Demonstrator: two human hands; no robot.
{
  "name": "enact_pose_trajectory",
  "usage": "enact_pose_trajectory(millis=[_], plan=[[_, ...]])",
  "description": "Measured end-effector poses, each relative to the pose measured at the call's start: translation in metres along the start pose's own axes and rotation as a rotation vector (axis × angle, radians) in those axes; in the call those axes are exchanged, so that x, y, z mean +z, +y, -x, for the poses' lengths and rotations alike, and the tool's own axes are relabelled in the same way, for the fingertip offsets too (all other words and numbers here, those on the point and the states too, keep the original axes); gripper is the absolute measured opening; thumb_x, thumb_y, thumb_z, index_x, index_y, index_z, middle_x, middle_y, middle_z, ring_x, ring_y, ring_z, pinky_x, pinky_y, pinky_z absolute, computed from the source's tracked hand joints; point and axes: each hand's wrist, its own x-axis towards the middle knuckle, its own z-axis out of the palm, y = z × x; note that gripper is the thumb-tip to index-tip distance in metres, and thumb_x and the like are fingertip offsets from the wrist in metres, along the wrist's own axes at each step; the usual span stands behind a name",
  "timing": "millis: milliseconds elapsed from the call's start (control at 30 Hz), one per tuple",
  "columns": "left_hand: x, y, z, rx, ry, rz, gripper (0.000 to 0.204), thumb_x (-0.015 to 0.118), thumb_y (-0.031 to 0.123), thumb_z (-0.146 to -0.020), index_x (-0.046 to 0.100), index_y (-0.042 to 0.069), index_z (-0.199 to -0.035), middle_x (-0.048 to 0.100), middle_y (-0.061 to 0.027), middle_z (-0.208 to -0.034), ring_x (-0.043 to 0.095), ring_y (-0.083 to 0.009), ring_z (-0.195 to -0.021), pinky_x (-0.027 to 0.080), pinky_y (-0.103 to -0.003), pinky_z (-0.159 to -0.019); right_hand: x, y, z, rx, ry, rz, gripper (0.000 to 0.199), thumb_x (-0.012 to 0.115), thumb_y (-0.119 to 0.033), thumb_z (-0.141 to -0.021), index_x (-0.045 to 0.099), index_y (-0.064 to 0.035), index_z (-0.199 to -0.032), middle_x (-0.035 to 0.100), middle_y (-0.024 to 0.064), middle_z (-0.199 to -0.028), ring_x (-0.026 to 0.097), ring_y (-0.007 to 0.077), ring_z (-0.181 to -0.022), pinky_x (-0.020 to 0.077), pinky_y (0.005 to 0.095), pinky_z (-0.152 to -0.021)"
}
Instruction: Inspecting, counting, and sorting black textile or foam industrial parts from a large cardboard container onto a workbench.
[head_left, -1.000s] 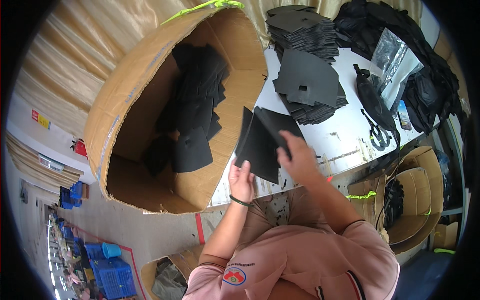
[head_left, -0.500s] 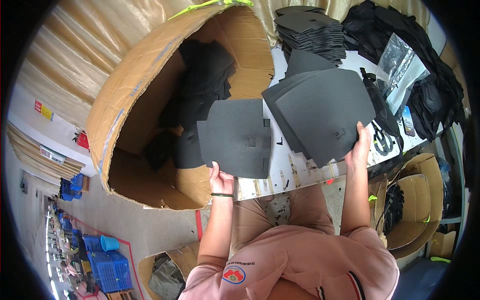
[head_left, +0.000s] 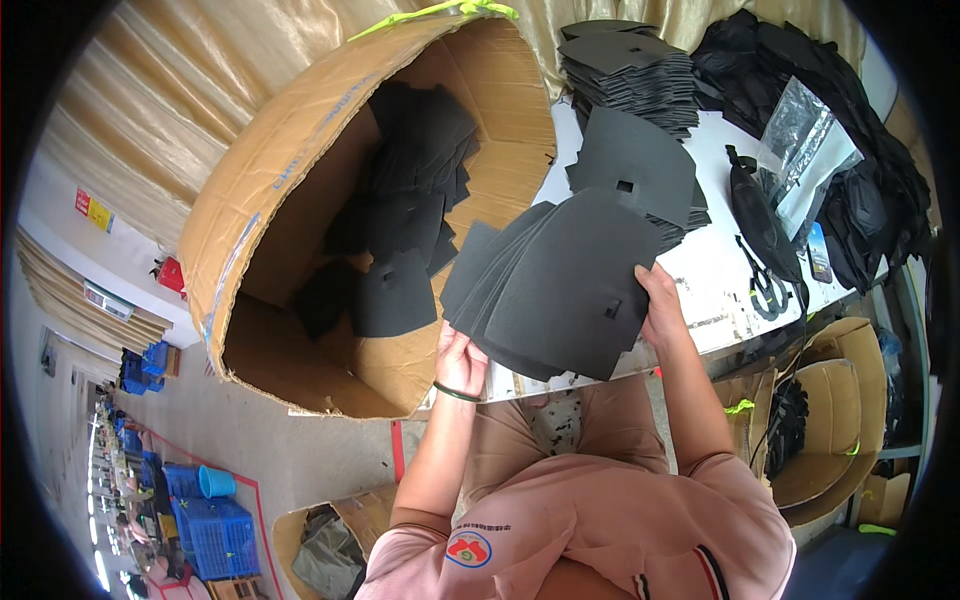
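Observation:
Between my two hands is a fanned bundle of black foam-like sheets [head_left: 575, 285] with notched edges and a small slot. My left hand [head_left: 462, 362] grips the bundle at its lower left corner, the fingertips partly behind the sheets. At the right edge, my right hand [head_left: 660, 308] pinches it with the thumb in front; the other fingers are mostly hidden. Just beyond the bundle, a smaller pile of similar black sheets [head_left: 645, 160] rests on the white table [head_left: 715, 290]. More such sheets [head_left: 415, 150] lie inside a large cardboard box [head_left: 500, 150] at the left.
A tall stack of black sheets [head_left: 630, 75] stands at the table's back. Toward the right are scissors [head_left: 765, 290], a clear plastic bag [head_left: 800, 150], a phone-like object [head_left: 818, 252] and heaped black fabric [head_left: 870, 180]. An open carton [head_left: 850, 360] sits at lower right.
The sheet piece in my left hand and the fan in my right hand have come together into one bundle. My right hand moved left, uncovering the pile on the table.

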Motion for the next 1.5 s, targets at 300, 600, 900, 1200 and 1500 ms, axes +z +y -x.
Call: enact_pose_trajectory(millis=[300, 600, 900, 1200, 1500], plan=[[0.032, 0.065, -0.025, 0.155, 0.104, -0.534, 0.026, 0.057, 0.002, -0.089, 0.057, 0.0, -0.114, 0.065, -0.01, -0.105, 0.062, -0.0175, -0.093, 0.051, -0.029, -0.083, -0.018, -0.049, -0.006, -0.097, -0.173, 0.1, 0.034, 0.052, -0.01, -0.09, 0.05, -0.0003, -0.123, 0.06, 0.0104, -0.116, 0.059, 0.0194, -0.103, 0.0476, 0.0324, -0.09], [0.125, 0.057, -0.066, -0.195, -0.37, -0.974, 0.041, 0.067, 0.019, -0.086, 0.055, -0.001, -0.12, 0.064, -0.0082, -0.103, 0.058, -0.0119, -0.095, 0.045, -0.026, -0.085, 0.011, 0.007, -0.018, -0.157, -0.237, 0.214, 0.039, 0.051, -0.007, -0.092, 0.044, 0.0006, -0.13, 0.054, 0.0077, -0.123, 0.051, 0.0142, -0.112, 0.0389, 0.0295, -0.098], [0.132, 0.047, -0.041, -0.006, -0.481, -1.761, 0.059, 0.081, 0.022, -0.068, 0.05, 0.004, -0.115, 0.064, -0.0187, -0.102, 0.062, -0.0323, -0.097, 0.048, -0.037, -0.083, -0.036, 0.017, -0.013, -0.073, -0.184, 0.249, 0.063, 0.058, 0.0, -0.083, 0.031, -0.0028, -0.14, 0.044, 0.0093, -0.137, 0.04, 0.0201, -0.127, 0.0299, 0.0339, -0.107], [0.143, 0.03, -0.052, 0.023, -0.642, -1.953, 0.073, 0.081, 0.019, -0.065, 0.043, 0.008, -0.127, 0.06, -0.0196, -0.111, 0.056, -0.0374, -0.105, 0.045, -0.042, -0.087, -0.072, 0.015, 0.005, -0.221, -0.051, 0.533, 0.105, 0.075, 0.004, -0.068, 0.008, -0.0101, -0.148, 0.025, 0.0156, -0.148, 0.028, 0.0263, -0.136, 0.0232, 0.0401, -0.111], [0.149, 0.022, -0.063, -0.01, -0.758, -1.952, 0.081, 0.081, 0.02, -0.065, 0.038, 0.007, -0.132, 0.058, -0.022, -0.113, 0.055, -0.0373, -0.108, 0.045, -0.041, -0.089, -0.041, 0.011, -0.003, -0.375, -0.172, 0.982, 0.091, 0.074, -0.006, -0.072, 0.02, -0.0093, -0.146, 0.031, 0.0187, -0.146, 0.033, 0.0284, -0.134, 0.0275, 0.0366, -0.109]])
